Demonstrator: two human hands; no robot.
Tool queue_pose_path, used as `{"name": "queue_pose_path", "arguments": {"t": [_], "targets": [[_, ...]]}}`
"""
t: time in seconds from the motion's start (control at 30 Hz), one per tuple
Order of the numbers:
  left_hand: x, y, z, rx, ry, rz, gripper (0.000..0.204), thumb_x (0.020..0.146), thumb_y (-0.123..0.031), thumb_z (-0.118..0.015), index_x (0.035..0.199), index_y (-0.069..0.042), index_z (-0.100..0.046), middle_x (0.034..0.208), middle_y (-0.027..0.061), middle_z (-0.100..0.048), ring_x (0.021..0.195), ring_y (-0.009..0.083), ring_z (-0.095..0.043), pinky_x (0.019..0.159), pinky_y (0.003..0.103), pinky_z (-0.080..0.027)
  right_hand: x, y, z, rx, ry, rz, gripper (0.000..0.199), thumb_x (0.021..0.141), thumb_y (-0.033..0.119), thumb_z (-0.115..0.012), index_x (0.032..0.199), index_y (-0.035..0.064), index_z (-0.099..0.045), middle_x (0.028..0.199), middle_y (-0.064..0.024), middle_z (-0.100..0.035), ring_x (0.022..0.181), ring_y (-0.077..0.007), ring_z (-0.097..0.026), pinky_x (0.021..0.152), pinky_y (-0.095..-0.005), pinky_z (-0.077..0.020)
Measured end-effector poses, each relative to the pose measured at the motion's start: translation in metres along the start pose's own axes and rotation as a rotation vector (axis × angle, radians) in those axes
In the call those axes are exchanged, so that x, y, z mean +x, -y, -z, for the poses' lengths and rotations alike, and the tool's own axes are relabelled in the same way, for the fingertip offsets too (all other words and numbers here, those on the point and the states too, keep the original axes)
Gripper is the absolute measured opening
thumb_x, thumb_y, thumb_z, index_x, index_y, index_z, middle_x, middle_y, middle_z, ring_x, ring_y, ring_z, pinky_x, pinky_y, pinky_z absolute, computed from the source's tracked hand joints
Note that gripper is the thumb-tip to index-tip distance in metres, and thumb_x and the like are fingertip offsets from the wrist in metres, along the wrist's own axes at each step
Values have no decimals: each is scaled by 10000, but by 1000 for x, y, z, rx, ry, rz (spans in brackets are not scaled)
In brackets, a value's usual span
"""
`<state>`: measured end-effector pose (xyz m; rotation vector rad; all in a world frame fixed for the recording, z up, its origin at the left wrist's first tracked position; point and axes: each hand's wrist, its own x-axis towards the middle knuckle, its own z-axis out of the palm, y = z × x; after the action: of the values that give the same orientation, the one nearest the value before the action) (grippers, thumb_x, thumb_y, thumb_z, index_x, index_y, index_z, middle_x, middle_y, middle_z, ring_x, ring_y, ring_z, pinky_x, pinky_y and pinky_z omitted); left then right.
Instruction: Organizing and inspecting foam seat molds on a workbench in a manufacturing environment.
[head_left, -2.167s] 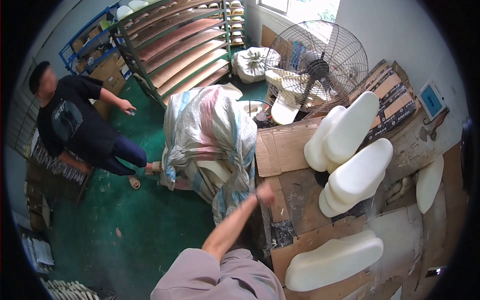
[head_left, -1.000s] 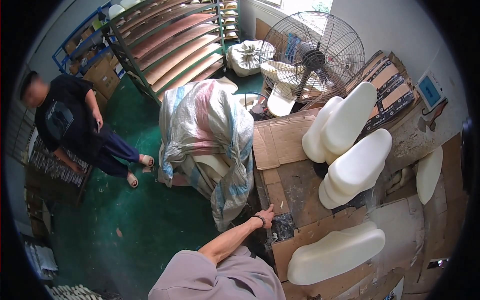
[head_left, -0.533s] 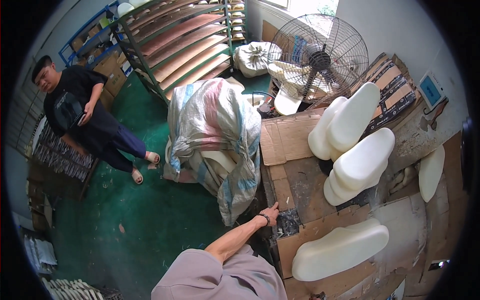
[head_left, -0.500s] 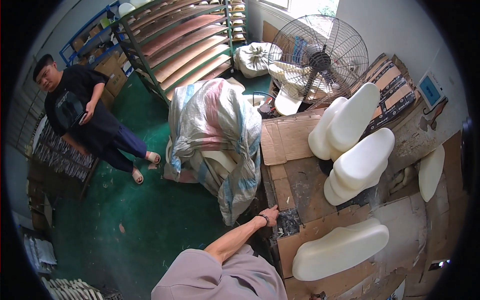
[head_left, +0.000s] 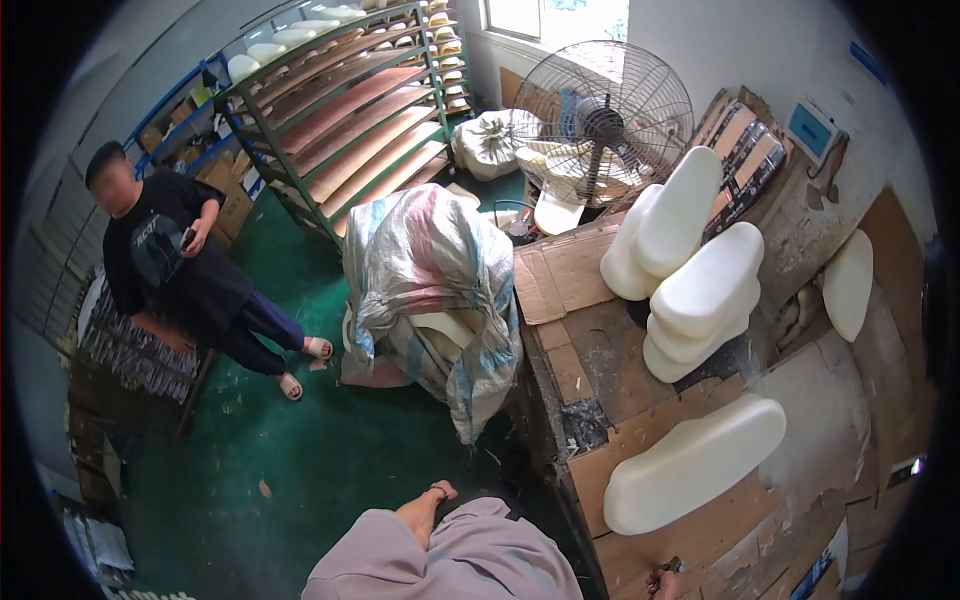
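My left hand (head_left: 445, 490) hangs in front of my body, over the green floor and away from the bench. It looks small and end-on, so its fingers do not show clearly; a dark bracelet circles the wrist. At the bottom edge, my right hand (head_left: 670, 583) is partly in view over the cardboard, its fingers closed around a small dark object (head_left: 656, 576) whose kind I cannot make out. Beyond it, a long cream foam-like piece (head_left: 695, 465) lies on the cardboard-covered bench (head_left: 640, 555). Similar pieces stand farther back in a near stack (head_left: 705, 300) and a far stack (head_left: 665, 225).
Left of the bench stands a large woven sack (head_left: 430, 250) with pale pieces inside. A caged fan (head_left: 603, 125) is behind the bench, and a board rack (head_left: 350, 130) farther left. A person (head_left: 190, 265) in dark clothes stands at left holding a phone. Another cream piece (head_left: 850, 285) leans at right.
My left hand has left the bench's edge and drawn back toward my body. My right hand has come into view at the bottom. The view has shifted slightly; the foam pieces keep their places.
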<state>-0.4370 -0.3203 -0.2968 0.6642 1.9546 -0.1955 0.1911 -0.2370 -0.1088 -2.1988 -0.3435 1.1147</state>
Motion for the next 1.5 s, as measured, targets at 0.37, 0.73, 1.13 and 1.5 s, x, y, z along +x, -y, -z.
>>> {"name": "queue_pose_path", "arguments": {"t": [0.37, 0.73, 1.13, 1.5], "targets": [[-7, -37, 18, -44, 44, -39, 232, 773, -186, -597, 856, -16, -732, 778, 160, -700, 694, 299, -709, 592, 414, -568, 1, -23, 2, -251, -66, -51, 128, 787, -7, -515, 904, -35, -559, 596, -116, -566, 406, -211, -512, 354, -323, -322], [8, -197, 54, 2, 90, -542, 423, 757, -131, -588, 1155, -96, -727, 1162, 162, -709, 1127, 336, -654, 995, 385, -510, -19, -41, -48, -325, -383, 88, 210, 785, -41, -492, 951, -105, -604, 593, -161, -569, 457, -270, -554, 425, -401, -410], [100, -130, 6, 230, 314, -562, 177, 783, -158, -633, 894, -101, -758, 764, 62, -672, 648, 220, -612, 607, 397, -508, 41, -104, 15, -337, -562, 307, 205, 788, 89, -643, 966, -7, -612, 667, -108, -638, 519, -206, -627, 399, -333, -431], [56, -130, 19, 36, 153, -588, 393, 797, -234, -645, 1151, -82, -721, 1109, 134, -734, 1043, 283, -700, 901, 363, -541, -121, -87, -64, -178, -441, 424, 203, 820, 148, -666, 913, -31, -686, 658, -70, -648, 616, -155, -629, 588, -341, -478]]}}
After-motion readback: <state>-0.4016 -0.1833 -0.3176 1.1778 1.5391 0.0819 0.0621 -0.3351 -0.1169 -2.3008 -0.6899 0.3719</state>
